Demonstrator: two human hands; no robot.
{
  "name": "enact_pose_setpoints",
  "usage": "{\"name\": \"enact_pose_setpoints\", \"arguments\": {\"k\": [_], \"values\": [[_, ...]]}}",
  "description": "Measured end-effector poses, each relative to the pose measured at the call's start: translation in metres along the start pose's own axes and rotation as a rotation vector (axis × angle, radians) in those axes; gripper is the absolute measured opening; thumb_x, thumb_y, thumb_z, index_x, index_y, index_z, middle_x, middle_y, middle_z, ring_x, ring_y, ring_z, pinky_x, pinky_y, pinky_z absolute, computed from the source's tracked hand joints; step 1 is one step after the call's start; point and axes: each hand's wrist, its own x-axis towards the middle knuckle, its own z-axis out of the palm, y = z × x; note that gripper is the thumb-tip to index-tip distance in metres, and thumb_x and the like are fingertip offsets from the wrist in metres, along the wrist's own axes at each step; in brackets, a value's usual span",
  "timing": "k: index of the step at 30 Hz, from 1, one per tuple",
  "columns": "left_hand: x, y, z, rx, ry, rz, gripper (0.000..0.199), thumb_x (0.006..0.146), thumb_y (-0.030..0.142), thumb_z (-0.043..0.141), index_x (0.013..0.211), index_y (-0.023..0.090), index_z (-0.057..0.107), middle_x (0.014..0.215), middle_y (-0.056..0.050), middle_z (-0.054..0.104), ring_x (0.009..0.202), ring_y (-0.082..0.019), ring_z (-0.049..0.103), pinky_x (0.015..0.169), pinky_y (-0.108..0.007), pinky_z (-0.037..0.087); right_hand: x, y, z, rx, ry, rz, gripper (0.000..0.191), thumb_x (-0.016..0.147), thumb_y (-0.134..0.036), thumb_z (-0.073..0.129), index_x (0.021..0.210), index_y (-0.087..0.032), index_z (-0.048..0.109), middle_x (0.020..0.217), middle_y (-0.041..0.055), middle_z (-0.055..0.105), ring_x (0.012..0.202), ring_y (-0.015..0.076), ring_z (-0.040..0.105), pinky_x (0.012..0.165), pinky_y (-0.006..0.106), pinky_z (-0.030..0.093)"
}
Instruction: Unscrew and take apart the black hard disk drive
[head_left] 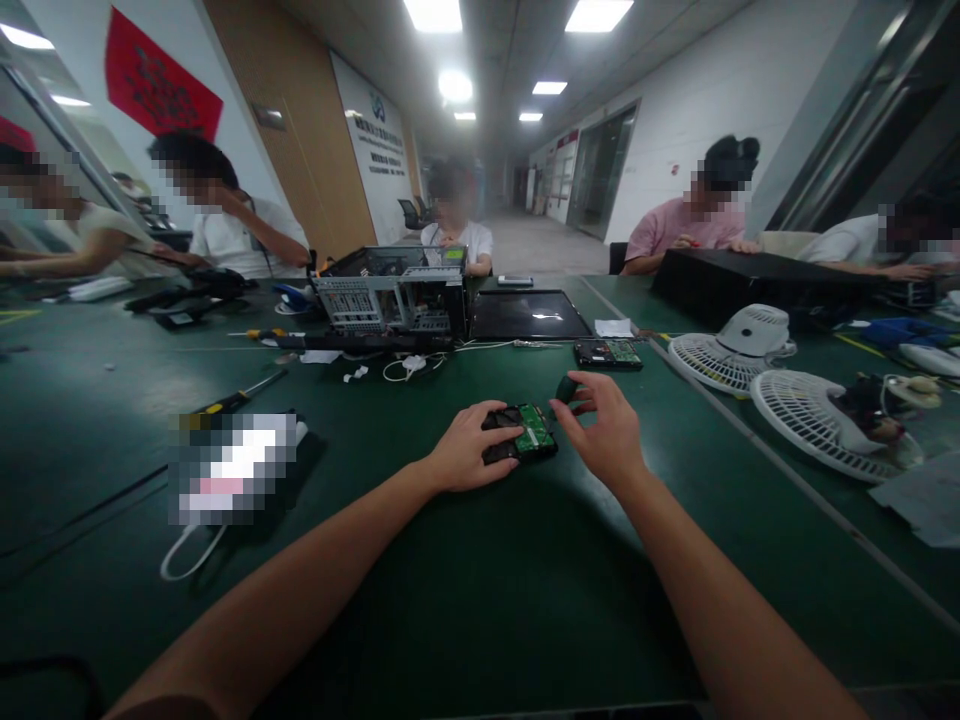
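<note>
A hard drive (534, 428) lies on the green table with its green circuit board facing up. My left hand (471, 448) grips it from the left, its fingers spread over the casing and holding it against the table. Close by the drive's right edge, my right hand (604, 425) pinches a short dark screwdriver (566, 388) between thumb and fingers. Only its stubby handle shows clearly; whether the tip touches the drive I cannot tell. Another hard drive (609, 354) rests farther back, circuit board up.
An opened computer case (390, 295) and a dark flat screen (531, 314) stand ahead. White fan parts (720, 362) lie at right. On the left are a yellow-black screwdriver (232, 402) and a blurred white item (240, 468) with a cord. Several people sit around the table (480, 600).
</note>
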Motion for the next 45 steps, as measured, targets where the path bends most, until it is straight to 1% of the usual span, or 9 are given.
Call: {"name": "enact_pose_setpoints", "arguments": {"k": [6,9,12,19,26,33,37,41,45], "values": [[0.0007,0.0011,0.0012,-0.005,0.005,-0.013,0.058,0.086,0.047,0.074,0.141,0.033,0.061,0.156,-0.01,0.039,0.139,-0.036,0.044,0.115,-0.058,0.038,0.0029,-0.0009,-0.0054,0.015,-0.015,-0.033,0.035,0.092,-0.031,0.068,0.126,-0.025,0.061,0.109,0.0089,0.065,0.084,0.0204,0.068,0.072,0.039,0.064],[-0.0002,0.0009,0.0023,-0.007,0.002,-0.023,0.057,0.087,0.046,0.074,0.141,0.034,0.061,0.157,-0.01,0.037,0.14,-0.036,0.043,0.115,-0.058,0.038,0.0018,-0.0002,-0.0036,0.106,-0.018,0.006,0.037,0.093,-0.029,0.065,0.129,-0.025,0.059,0.117,0.0102,0.066,0.094,0.0228,0.07,0.077,0.042,0.065],[-0.001,0.0011,0.0024,-0.006,0.004,-0.034,0.055,0.087,0.047,0.074,0.139,0.034,0.062,0.157,-0.01,0.036,0.14,-0.036,0.043,0.115,-0.058,0.038,0.0009,0.0012,-0.0012,0.193,-0.041,0.073,0.04,0.094,-0.029,0.064,0.132,-0.023,0.056,0.113,0.0096,0.07,0.093,0.023,0.072,0.079,0.043,0.065],[-0.0006,0.0043,-0.0013,0.023,-0.019,-0.004,0.056,0.09,0.046,0.071,0.142,0.032,0.06,0.158,-0.011,0.034,0.141,-0.037,0.042,0.116,-0.057,0.038,0.0025,0.0016,-0.0052,0.075,-0.005,0.042,0.038,0.09,-0.035,0.07,0.126,-0.023,0.062,0.109,0.0098,0.067,0.088,0.0226,0.069,0.074,0.042,0.064],[-0.0003,0.0031,0.0016,0.025,-0.011,-0.007,0.055,0.089,0.046,0.072,0.141,0.031,0.06,0.158,-0.011,0.035,0.141,-0.037,0.042,0.116,-0.056,0.038,0.0012,0.0006,-0.0044,0.172,-0.056,0.068,0.037,0.094,-0.027,0.064,0.13,-0.025,0.057,0.114,0.0085,0.069,0.093,0.0218,0.071,0.079,0.04,0.064],[-0.0012,-0.0008,0.0046,-0.005,-0.01,-0.027,0.053,0.089,0.048,0.071,0.139,0.032,0.062,0.156,-0.01,0.038,0.14,-0.036,0.043,0.116,-0.056,0.038,0.0005,-0.0012,-0.0047,0.065,-0.021,0.014,0.038,0.092,-0.034,0.069,0.127,-0.023,0.061,0.108,0.009,0.065,0.085,0.0204,0.068,0.07,0.037,0.063],[-0.0012,-0.0001,0.0051,-0.001,0.001,-0.033,0.053,0.09,0.048,0.071,0.14,0.033,0.062,0.156,-0.01,0.038,0.14,-0.036,0.044,0.116,-0.057,0.038,-0.001,0.0006,-0.002,0.126,-0.055,0.039,0.043,0.093,-0.029,0.065,0.135,-0.025,0.056,0.118,0.0106,0.066,0.095,0.0234,0.069,0.076,0.041,0.064],[-0.0005,-0.0001,0.0071,0.031,0.016,-0.03,0.052,0.092,0.049,0.069,0.141,0.034,0.061,0.16,-0.01,0.034,0.144,-0.038,0.04,0.119,-0.063,0.031,-0.0024,0.0039,0.0017,0.137,-0.062,0.067,0.046,0.093,-0.028,0.064,0.138,-0.027,0.053,0.118,0.0098,0.069,0.094,0.0245,0.072,0.078,0.044,0.064],[0.0,0.0,0.0083,0.066,0.023,-0.036,0.05,0.096,0.047,0.065,0.144,0.033,0.059,0.163,-0.011,0.031,0.148,-0.039,0.034,0.121,-0.066,0.024,-0.0025,0.0052,0.0023,0.073,-0.021,0.035,0.045,0.092,-0.033,0.068,0.134,-0.026,0.056,0.114,0.0099,0.068,0.087,0.0229,0.072,0.073,0.042,0.064]]}}
